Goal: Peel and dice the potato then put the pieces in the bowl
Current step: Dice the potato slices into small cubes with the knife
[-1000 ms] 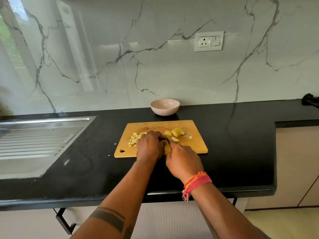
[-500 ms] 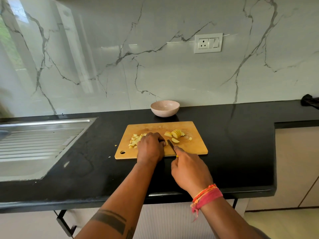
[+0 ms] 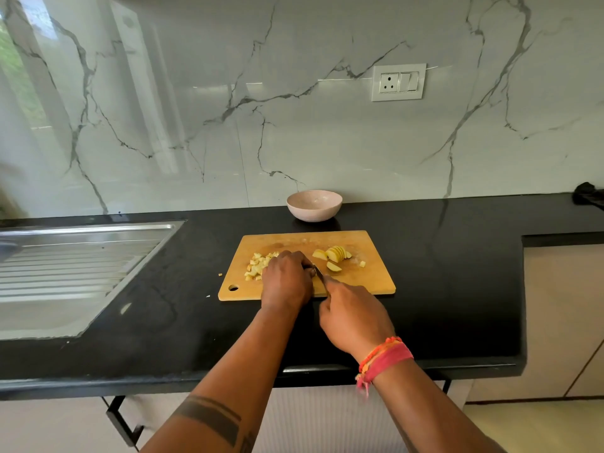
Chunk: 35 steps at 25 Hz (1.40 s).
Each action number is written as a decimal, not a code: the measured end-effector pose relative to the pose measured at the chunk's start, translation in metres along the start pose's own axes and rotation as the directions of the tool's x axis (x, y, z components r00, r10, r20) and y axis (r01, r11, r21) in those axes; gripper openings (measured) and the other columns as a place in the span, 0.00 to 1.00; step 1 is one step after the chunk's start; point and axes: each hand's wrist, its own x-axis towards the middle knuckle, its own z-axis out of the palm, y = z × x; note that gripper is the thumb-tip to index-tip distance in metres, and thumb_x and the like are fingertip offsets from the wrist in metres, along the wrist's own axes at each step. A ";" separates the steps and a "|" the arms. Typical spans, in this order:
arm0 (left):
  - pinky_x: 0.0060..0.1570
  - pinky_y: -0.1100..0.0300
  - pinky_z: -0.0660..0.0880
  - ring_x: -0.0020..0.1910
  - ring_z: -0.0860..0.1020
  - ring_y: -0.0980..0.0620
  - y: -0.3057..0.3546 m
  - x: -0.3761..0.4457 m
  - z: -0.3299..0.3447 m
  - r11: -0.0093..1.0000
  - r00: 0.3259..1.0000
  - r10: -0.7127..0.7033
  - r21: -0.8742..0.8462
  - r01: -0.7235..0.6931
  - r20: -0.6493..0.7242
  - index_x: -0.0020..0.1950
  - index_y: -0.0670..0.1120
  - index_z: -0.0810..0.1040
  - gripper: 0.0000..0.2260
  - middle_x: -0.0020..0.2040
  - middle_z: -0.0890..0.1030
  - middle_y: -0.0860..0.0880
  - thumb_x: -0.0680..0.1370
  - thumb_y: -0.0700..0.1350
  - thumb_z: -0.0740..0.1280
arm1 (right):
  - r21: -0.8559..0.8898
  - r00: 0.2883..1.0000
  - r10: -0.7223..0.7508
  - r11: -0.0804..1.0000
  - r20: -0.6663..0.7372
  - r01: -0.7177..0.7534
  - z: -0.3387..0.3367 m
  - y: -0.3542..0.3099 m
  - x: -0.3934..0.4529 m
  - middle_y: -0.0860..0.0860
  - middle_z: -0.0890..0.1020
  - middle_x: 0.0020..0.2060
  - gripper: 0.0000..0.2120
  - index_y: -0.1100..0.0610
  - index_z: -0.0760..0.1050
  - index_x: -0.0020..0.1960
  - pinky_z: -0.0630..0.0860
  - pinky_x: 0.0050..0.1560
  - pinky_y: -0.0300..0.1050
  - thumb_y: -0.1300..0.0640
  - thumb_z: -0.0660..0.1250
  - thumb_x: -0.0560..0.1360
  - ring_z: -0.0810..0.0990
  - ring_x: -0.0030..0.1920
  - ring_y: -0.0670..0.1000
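A wooden cutting board [image 3: 372, 279] lies on the black counter. A heap of diced potato [image 3: 258, 264] sits at its left, and a fan of potato slices [image 3: 335, 255] at its right. My left hand [image 3: 287, 279] is curled over a potato piece at the board's front middle; the piece itself is hidden under the fingers. My right hand [image 3: 354, 317] grips a knife [image 3: 319, 273], its blade angled toward my left fingers. A pale pink bowl [image 3: 314, 206] stands behind the board by the wall, and I see nothing in it.
A steel sink drainboard [image 3: 75, 273] fills the counter's left. A single potato bit [image 3: 220, 274] lies off the board's left edge. A dark object [image 3: 590, 194] sits at the far right. The counter's front edge [image 3: 196, 380] runs below my forearms.
My right hand has pulled the knife back toward me and to the right, away from the left hand. My left hand stays over the potato piece.
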 end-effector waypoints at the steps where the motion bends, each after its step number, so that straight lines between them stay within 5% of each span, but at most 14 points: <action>1: 0.56 0.49 0.77 0.51 0.77 0.50 0.000 -0.001 0.001 1.000 1.000 0.010 0.012 -0.009 -0.005 0.53 0.51 0.84 0.05 0.52 0.81 0.51 0.79 0.48 0.72 | -0.002 1.000 -0.001 1.000 0.000 0.001 -0.001 0.004 -0.008 0.46 0.79 0.38 0.21 0.46 0.68 0.74 0.75 0.34 0.44 0.52 0.59 0.81 0.78 0.37 0.49; 5: 0.60 0.49 0.73 0.56 0.75 0.48 -0.001 -0.003 -0.001 0.994 0.998 0.047 0.104 -0.041 -0.051 0.56 0.52 0.83 0.07 0.55 0.80 0.50 0.80 0.51 0.70 | 0.052 0.999 0.032 0.998 -0.036 -0.030 -0.009 0.010 -0.026 0.45 0.83 0.46 0.24 0.44 0.66 0.78 0.77 0.37 0.41 0.51 0.59 0.82 0.80 0.42 0.46; 8: 0.62 0.49 0.72 0.58 0.75 0.48 -0.003 -0.003 -0.003 0.989 0.996 0.054 0.139 -0.043 -0.072 0.58 0.52 0.83 0.08 0.57 0.79 0.50 0.81 0.50 0.68 | 0.093 0.993 0.097 0.992 -0.063 -0.091 -0.007 0.008 -0.022 0.44 0.81 0.40 0.24 0.45 0.65 0.78 0.75 0.32 0.39 0.52 0.59 0.82 0.79 0.36 0.45; 12: 0.59 0.49 0.74 0.54 0.77 0.49 -0.009 0.001 -0.005 0.999 0.983 -0.019 -0.041 0.012 -0.184 0.55 0.51 0.85 0.07 0.55 0.81 0.50 0.80 0.48 0.69 | 0.026 0.990 0.134 0.991 -0.043 -0.133 0.002 -0.008 -0.014 0.46 0.78 0.36 0.26 0.49 0.62 0.79 0.70 0.29 0.41 0.53 0.59 0.81 0.78 0.34 0.47; 18: 0.55 0.47 0.77 0.50 0.80 0.49 -0.022 0.009 -0.009 0.966 0.964 -0.110 -0.254 0.047 -0.241 0.53 0.52 0.86 0.07 0.51 0.84 0.50 0.79 0.45 0.69 | 0.137 0.996 0.082 0.987 0.048 -0.087 0.018 -0.051 0.016 0.56 0.83 0.50 0.16 0.52 0.72 0.65 0.79 0.47 0.52 0.58 0.58 0.78 0.83 0.51 0.61; 21: 0.56 0.49 0.76 0.51 0.78 0.50 -0.016 0.005 -0.008 0.987 0.965 0.009 -0.154 -0.051 -0.264 0.54 0.52 0.85 0.07 0.52 0.83 0.51 0.80 0.46 0.69 | 0.142 0.995 0.099 0.985 -0.007 -0.097 0.011 -0.032 0.016 0.55 0.84 0.53 0.20 0.49 0.70 0.71 0.80 0.49 0.52 0.55 0.59 0.80 0.83 0.53 0.60; 24: 0.56 0.49 0.75 0.53 0.78 0.47 0.002 0.000 -0.001 0.959 0.944 0.284 0.027 -0.284 -0.167 0.58 0.51 0.85 0.09 0.54 0.83 0.50 0.80 0.47 0.67 | 0.133 0.980 0.186 0.976 -0.075 -0.175 -0.003 0.001 0.009 0.52 0.84 0.53 0.24 0.43 0.68 0.75 0.80 0.47 0.51 0.52 0.59 0.79 0.83 0.50 0.58; 27: 0.61 0.50 0.72 0.58 0.77 0.47 0.015 0.001 0.013 0.885 0.895 0.440 0.132 -0.447 0.079 0.64 0.53 0.82 0.13 0.62 0.82 0.51 0.81 0.48 0.65 | 0.155 0.959 0.267 0.956 -0.094 -0.251 -0.012 0.025 0.004 0.51 0.84 0.51 0.24 0.43 0.69 0.75 0.80 0.46 0.51 0.50 0.58 0.79 0.82 0.46 0.56; 29: 0.62 0.50 0.72 0.60 0.77 0.47 0.014 0.003 0.017 0.885 0.889 0.424 0.131 -0.448 0.175 0.65 0.54 0.81 0.14 0.63 0.81 0.52 0.81 0.48 0.64 | 0.150 0.960 0.261 0.958 -0.097 -0.245 -0.013 0.028 0.002 0.50 0.84 0.48 0.24 0.43 0.70 0.74 0.80 0.43 0.51 0.50 0.58 0.79 0.82 0.43 0.55; 35: 0.60 0.53 0.74 0.56 0.76 0.49 0.001 0.003 0.006 0.941 0.941 0.319 0.083 -0.329 0.116 0.64 0.54 0.81 0.12 0.57 0.80 0.51 0.82 0.47 0.65 | 0.076 0.981 0.175 0.983 -0.089 -0.169 -0.011 0.028 -0.002 0.44 0.83 0.45 0.22 0.42 0.69 0.75 0.75 0.38 0.45 0.48 0.59 0.81 0.78 0.39 0.49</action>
